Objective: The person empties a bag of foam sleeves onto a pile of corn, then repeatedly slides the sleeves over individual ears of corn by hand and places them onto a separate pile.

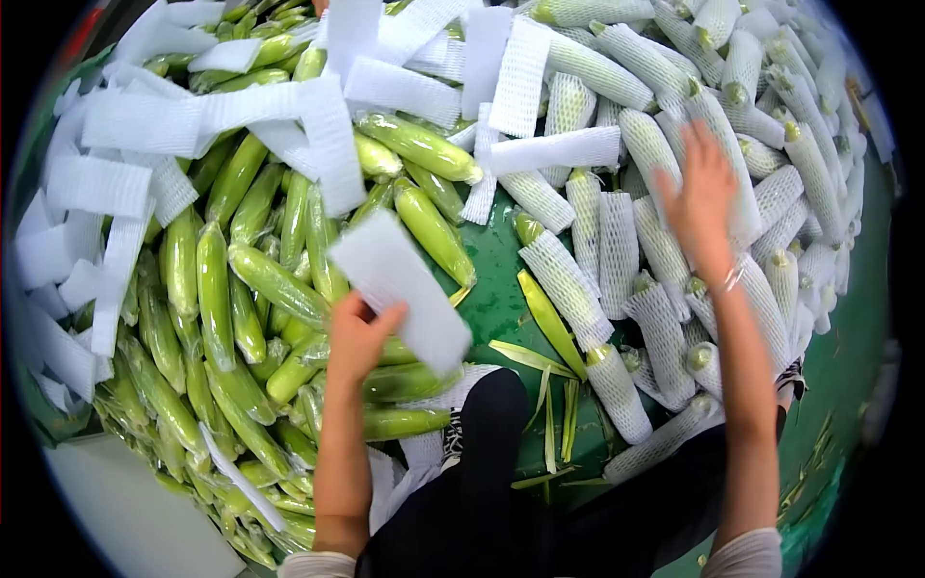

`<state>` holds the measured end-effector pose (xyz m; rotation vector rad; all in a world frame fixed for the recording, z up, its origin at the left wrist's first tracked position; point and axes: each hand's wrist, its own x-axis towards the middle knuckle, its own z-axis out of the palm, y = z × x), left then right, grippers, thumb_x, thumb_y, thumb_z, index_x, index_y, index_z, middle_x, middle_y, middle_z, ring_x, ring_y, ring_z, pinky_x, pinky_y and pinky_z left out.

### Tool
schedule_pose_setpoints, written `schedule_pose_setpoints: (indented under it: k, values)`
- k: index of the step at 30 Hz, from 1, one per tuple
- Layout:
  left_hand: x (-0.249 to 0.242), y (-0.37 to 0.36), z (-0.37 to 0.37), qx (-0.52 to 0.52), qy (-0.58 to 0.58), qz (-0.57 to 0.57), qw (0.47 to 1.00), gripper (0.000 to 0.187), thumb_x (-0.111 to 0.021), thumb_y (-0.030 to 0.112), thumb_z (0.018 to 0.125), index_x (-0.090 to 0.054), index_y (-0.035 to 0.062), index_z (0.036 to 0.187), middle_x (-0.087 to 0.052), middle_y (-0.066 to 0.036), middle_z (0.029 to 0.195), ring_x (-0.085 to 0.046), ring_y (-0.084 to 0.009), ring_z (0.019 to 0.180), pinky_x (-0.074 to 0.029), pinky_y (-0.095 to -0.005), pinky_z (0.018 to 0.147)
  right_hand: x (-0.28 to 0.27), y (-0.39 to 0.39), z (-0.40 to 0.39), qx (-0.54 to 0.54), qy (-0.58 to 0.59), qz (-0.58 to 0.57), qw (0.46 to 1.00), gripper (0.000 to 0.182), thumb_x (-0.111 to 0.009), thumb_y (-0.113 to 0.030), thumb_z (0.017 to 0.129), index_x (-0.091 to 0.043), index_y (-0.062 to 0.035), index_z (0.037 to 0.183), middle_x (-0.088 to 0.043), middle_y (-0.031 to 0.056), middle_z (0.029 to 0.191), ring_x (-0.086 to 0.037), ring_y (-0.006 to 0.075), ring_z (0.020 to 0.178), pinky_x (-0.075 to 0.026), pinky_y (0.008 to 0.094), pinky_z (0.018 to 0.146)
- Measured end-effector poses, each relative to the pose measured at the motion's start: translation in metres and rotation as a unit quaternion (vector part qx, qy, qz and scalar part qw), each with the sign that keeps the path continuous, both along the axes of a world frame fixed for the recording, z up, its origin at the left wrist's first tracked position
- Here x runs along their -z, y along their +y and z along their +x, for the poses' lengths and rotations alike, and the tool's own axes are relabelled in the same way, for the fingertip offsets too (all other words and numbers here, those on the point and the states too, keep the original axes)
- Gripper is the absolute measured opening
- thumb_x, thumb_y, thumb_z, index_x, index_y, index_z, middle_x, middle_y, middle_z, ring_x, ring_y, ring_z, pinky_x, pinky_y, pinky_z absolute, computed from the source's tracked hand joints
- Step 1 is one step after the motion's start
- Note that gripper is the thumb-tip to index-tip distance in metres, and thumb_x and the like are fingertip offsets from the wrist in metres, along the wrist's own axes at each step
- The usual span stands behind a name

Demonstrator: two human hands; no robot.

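My left hand [358, 339] grips a flat white foam sleeve [405, 289] between thumb and fingers, above plastic-wrapped green corn ears [279, 279]. On the right, my right hand [699, 197] has its fingers spread over a heap of ears in white foam netting; it lies on or just above one netted ear [723, 144], and contact is hard to tell. More flat foam sleeves [145, 120] are scattered across the wrapped ears at the upper left.
Between the two heaps shows a green surface [496, 260] with loose green husk leaves [549, 323]. My dark-clothed legs [491, 482] are at the bottom centre. A pale panel [125, 511] is at the lower left.
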<state>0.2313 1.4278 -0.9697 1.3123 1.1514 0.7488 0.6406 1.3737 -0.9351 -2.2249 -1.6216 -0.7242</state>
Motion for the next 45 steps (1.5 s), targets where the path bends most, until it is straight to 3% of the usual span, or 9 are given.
schedule_pose_setpoints:
  k: [9, 12, 15, 18, 22, 26, 28, 34, 45]
  values:
    - [0.037, -0.002, 0.017, 0.191, -0.174, -0.22, 0.941, 0.028, -0.061, 0.016, 0.087, -0.056, 0.0008, 0.11, -0.062, -0.002, 0.096, -0.057, -0.0082, 0.082, -0.047, -0.025, 0.07, 0.063, 0.018, -0.193, -0.269, 0.758, 0.002, 0.594, 0.04, -0.065, 0.001, 0.08, -0.048, -0.0053, 0.116, -0.056, 0.003, 0.103, -0.055, 0.0105, 0.093, -0.047, 0.0249, 0.079]
    - [0.063, 0.022, 0.024, 0.104, -0.325, -0.223, 0.913, 0.032, -0.051, 0.025, 0.094, -0.052, 0.0014, 0.116, -0.061, -0.007, 0.102, -0.058, -0.0143, 0.09, -0.047, -0.0276, 0.078, 0.075, 0.031, -0.204, -0.125, 0.959, 0.134, 0.218, 0.013, -0.059, -0.006, 0.088, -0.055, -0.0054, 0.1, -0.06, 0.0034, 0.092, -0.06, 0.0132, 0.079, -0.052, 0.0296, 0.072]
    - [0.076, 0.025, 0.048, 0.028, -0.166, -0.136, 0.976, 0.037, -0.052, 0.024, 0.094, -0.05, 0.001, 0.122, -0.058, -0.008, 0.111, -0.053, -0.0149, 0.101, -0.042, -0.0277, 0.088, 0.117, 0.038, -0.228, -0.114, 0.974, 0.04, 0.194, 0.012, -0.054, -0.017, 0.092, -0.057, -0.0068, 0.098, -0.061, 0.0043, 0.092, -0.06, 0.0148, 0.077, -0.05, 0.027, 0.071]
    - [0.1, 0.029, 0.051, -0.03, -0.225, -0.181, 0.957, 0.025, -0.055, 0.02, 0.093, -0.055, 0.0014, 0.11, -0.059, -0.006, 0.104, -0.052, -0.0131, 0.096, -0.039, -0.0271, 0.089, 0.155, 0.053, -0.238, -0.304, 0.536, 0.149, 0.774, 0.015, -0.054, -0.017, 0.091, -0.058, -0.0034, 0.087, -0.057, 0.0038, 0.084, -0.054, 0.0147, 0.075, -0.044, 0.0258, 0.068]
    - [0.124, 0.047, 0.058, -0.108, -0.311, -0.162, 0.93, 0.013, -0.05, 0.017, 0.094, -0.053, 0.0051, 0.099, -0.059, -0.004, 0.099, -0.055, -0.0134, 0.093, -0.044, -0.0321, 0.085, 0.163, 0.074, -0.222, -0.05, 0.944, 0.191, 0.263, 0.02, -0.056, -0.019, 0.09, -0.057, 0.0007, 0.086, -0.059, 0.0052, 0.079, -0.055, 0.0146, 0.07, -0.045, 0.0281, 0.067]
    - [0.18, 0.074, 0.06, -0.241, 0.092, 0.084, 0.963, 0.034, -0.063, 0.03, 0.087, -0.05, -0.0016, 0.088, -0.058, -0.011, 0.079, -0.055, -0.0188, 0.067, -0.044, -0.0328, 0.061, 0.165, 0.079, -0.199, -0.011, 0.961, 0.072, 0.269, 0.024, -0.059, -0.02, 0.088, -0.059, 0.0038, 0.087, -0.062, 0.0052, 0.077, -0.057, 0.013, 0.068, -0.047, 0.0283, 0.064]
    - [0.191, 0.064, 0.059, -0.2, 0.12, -0.069, 0.97, 0.048, -0.06, 0.04, 0.087, -0.053, -0.0076, 0.093, -0.061, -0.016, 0.084, -0.058, -0.0224, 0.073, -0.047, -0.0328, 0.066, 0.168, 0.062, -0.2, -0.129, 0.755, -0.133, 0.629, 0.027, -0.062, -0.022, 0.085, -0.062, 0.0051, 0.09, -0.065, 0.0086, 0.077, -0.058, 0.0131, 0.068, -0.047, 0.0295, 0.063]
    - [0.121, -0.009, 0.044, -0.036, -0.248, -0.455, 0.855, 0.058, -0.047, 0.049, 0.092, -0.056, -0.006, 0.109, -0.063, -0.013, 0.101, -0.063, -0.0245, 0.082, -0.051, -0.0347, 0.075, 0.083, -0.005, -0.222, -0.122, 0.644, -0.104, 0.748, 0.028, -0.06, -0.023, 0.084, -0.063, 0.0049, 0.087, -0.057, 0.0242, 0.062, -0.059, 0.0307, 0.053, -0.045, 0.0372, 0.055]
    - [0.068, 0.007, 0.037, -0.186, -0.309, -0.394, 0.845, 0.033, -0.055, 0.03, 0.092, -0.062, -0.002, 0.095, -0.065, -0.01, 0.086, -0.062, -0.0184, 0.074, -0.05, -0.0314, 0.067, 0.072, 0.025, -0.239, -0.056, 0.88, -0.009, 0.472, 0.026, -0.062, -0.019, 0.082, -0.065, 0.0058, 0.074, -0.057, 0.0116, 0.056, -0.052, 0.0104, 0.055, -0.043, 0.0287, 0.054]
